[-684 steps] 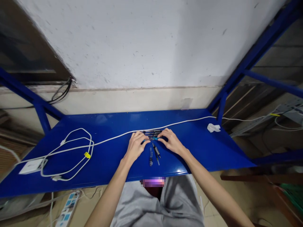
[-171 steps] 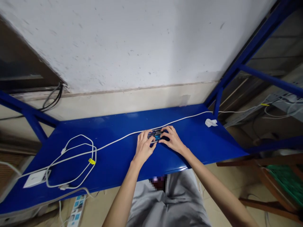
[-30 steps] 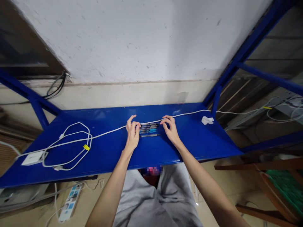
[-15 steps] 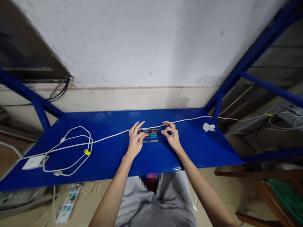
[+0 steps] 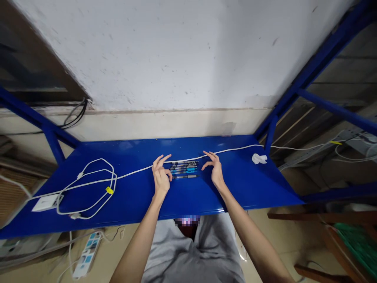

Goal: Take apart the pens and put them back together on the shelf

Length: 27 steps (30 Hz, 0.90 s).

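a white cable runs just behind the pens, hands spread at either end, crumpled white scrap off right.

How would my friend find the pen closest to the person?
On the blue table, look between the left hand and right hand for a row of pens. The nearest pen has a gray grip; its neighbor shows bright blue.

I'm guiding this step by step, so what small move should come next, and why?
Probably nudge the nearest pen toward the blue-gripped pen: a strip of tabletop shows between them, while the other pens lie closer together. The right hand looks open, with nothing in it.
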Available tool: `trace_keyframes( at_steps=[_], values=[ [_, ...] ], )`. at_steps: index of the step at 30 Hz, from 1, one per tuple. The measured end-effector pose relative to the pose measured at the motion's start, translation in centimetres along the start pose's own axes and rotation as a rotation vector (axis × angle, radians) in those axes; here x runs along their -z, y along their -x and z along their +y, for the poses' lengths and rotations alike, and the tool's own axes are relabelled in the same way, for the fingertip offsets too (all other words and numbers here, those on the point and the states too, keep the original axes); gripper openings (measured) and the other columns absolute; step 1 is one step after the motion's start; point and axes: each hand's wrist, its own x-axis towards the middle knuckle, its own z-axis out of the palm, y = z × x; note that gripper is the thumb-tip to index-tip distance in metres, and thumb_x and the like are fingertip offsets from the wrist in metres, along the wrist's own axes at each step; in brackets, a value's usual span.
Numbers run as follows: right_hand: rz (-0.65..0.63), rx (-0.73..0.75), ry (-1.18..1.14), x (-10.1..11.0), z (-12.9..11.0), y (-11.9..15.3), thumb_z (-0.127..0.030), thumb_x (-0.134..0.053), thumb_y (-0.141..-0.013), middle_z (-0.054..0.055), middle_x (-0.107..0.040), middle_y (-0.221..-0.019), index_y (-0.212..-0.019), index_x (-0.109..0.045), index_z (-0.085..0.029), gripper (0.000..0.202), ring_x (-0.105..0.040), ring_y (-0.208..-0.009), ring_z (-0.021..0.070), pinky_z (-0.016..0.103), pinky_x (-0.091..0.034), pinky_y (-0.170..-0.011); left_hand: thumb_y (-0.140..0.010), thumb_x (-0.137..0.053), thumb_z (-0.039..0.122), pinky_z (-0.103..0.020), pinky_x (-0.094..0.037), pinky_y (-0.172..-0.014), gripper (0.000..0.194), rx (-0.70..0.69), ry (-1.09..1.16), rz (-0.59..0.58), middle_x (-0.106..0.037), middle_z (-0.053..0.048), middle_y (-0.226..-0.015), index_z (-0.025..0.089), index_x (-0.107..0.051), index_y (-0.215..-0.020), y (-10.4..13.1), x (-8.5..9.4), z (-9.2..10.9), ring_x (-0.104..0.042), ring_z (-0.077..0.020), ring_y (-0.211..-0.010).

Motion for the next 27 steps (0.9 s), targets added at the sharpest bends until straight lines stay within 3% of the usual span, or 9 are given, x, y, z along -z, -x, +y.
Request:
trace_keyframes(
  at_steps=[2, 5, 9, 11, 14, 17, 21, 24, 27],
  values=[
    [0.034, 0.009, 0.025, 0.1, 0.2, 0.1, -0.054, -0.008, -0.107, 0.012, -0.077, -0.092, -0.058, -0.070, -0.024, 0.084, -0.044, -0.141, 0.0294, 0.049, -0.028, -0.121, -0.102, -0.027, 0.035, -0.055, -0.044, -0.114, 0.069, 0.001, -0.038, 0.040, -0.073, -0.013, -0.107, 0.024, -0.051, -0.038, 0.0, 0.2, -0.3, -0.050, -0.0307, -0.137],
    [0.080, 0.004, 0.049, 0.4, -0.1, 0.3, -0.051, -0.015, -0.106, 0.012, -0.075, -0.089, -0.046, -0.063, -0.026, 0.082, -0.047, -0.140, 0.0282, 0.045, -0.033, -0.118, -0.097, -0.034, 0.026, -0.048, -0.049, -0.110, 0.056, 0.060, -0.063, 0.103, -0.072, -0.011, -0.107, 0.023, -0.066, -0.052, 0.0, 0.5, -0.8, -0.053, -0.0273, -0.133],
    [0.153, -0.062, 0.035, 0.7, -0.5, 0.4, -0.034, -0.027, -0.102, 0.011, -0.064, -0.058, -0.051, -0.068, -0.027, 0.066, -0.054, -0.133, 0.0275, 0.045, -0.040, -0.111, -0.089, -0.043, 0.015, -0.040, -0.050, -0.106, 0.042, 0.162, -0.111, 0.265, -0.068, -0.009, -0.119, 0.022, -0.080, -0.107, 0.0, 0.6, -1.5, -0.059, -0.0232, -0.123],
    [0.203, -0.095, 0.024, 0.7, -0.5, 0.5, -0.029, -0.032, -0.097, 0.008, -0.059, -0.050, -0.057, -0.071, -0.026, 0.056, -0.059, -0.125, 0.0282, 0.044, -0.045, -0.106, -0.089, -0.043, 0.014, -0.038, -0.052, -0.105, 0.043, 0.173, -0.108, 0.294, -0.068, -0.009, -0.120, 0.022, -0.079, -0.112, 0.2, 0.5, -1.5, -0.057, -0.0232, -0.127],
    [0.323, -0.115, 0.028, 0.6, -0.4, 0.5, -0.025, -0.038, -0.089, 0.007, -0.067, -0.061, -0.065, -0.076, -0.023, 0.045, -0.067, -0.105, 0.0284, 0.042, -0.049, -0.098, -0.098, -0.037, 0.020, -0.040, -0.045, -0.115, 0.044, 0.123, -0.068, 0.297, -0.067, -0.009, -0.131, 0.022, -0.078, -0.114, 0.3, 0.4, -1.0, -0.049, -0.0237, -0.140],
    [0.330, -0.169, -0.006, 0.4, -0.6, 0.7, -0.025, -0.038, -0.087, 0.005, -0.067, -0.061, -0.067, -0.076, -0.021, 0.043, -0.069, -0.081, 0.0246, 0.039, -0.051, -0.091, -0.107, -0.033, 0.035, -0.045, -0.029, -0.127, 0.047, 0.098, 0.041, 0.276, -0.052, -0.009, -0.153, 0.024, -0.056, -0.147, 0.1, 0.0, -0.3, -0.040, -0.0234, -0.149],
    [0.157, -0.113, -0.118, 0.1, -1.0, 0.5, -0.029, -0.032, -0.097, 0.006, -0.072, -0.076, -0.078, -0.073, -0.019, 0.046, -0.067, -0.081, 0.0215, 0.034, -0.050, -0.083, -0.105, -0.039, 0.055, -0.045, -0.031, -0.125, 0.072, 0.117, 0.269, 0.160, -0.013, -0.009, -0.172, 0.036, -0.004, -0.164, -0.1, -0.4, 0.1, -0.038, -0.0246, -0.151],
    [0.110, -0.050, -0.152, -0.3, -0.8, 0.2, -0.036, -0.036, -0.101, 0.006, -0.071, -0.096, -0.101, -0.060, -0.021, 0.028, -0.065, -0.092, 0.0203, 0.034, -0.048, -0.087, -0.102, -0.048, 0.056, -0.047, -0.035, -0.122, 0.093, 0.171, 0.345, 0.116, -0.013, -0.012, -0.172, 0.041, 0.026, -0.157, -0.2, -0.3, 0.0, -0.051, -0.0244, -0.141],
    [0.125, -0.034, -0.143, -0.6, -0.2, -0.1, -0.033, -0.048, -0.097, 0.005, -0.065, -0.105, -0.105, -0.039, -0.025, 0.015, -0.062, -0.098, 0.0193, 0.036, -0.045, -0.092, -0.100, -0.055, 0.053, -0.046, -0.040, -0.119, 0.104, 0.193, 0.301, 0.095, -0.024, -0.015, -0.169, 0.038, 0.032, -0.155, -0.1, -0.1, -0.2, -0.057, -0.0243, -0.136]
  ],
)
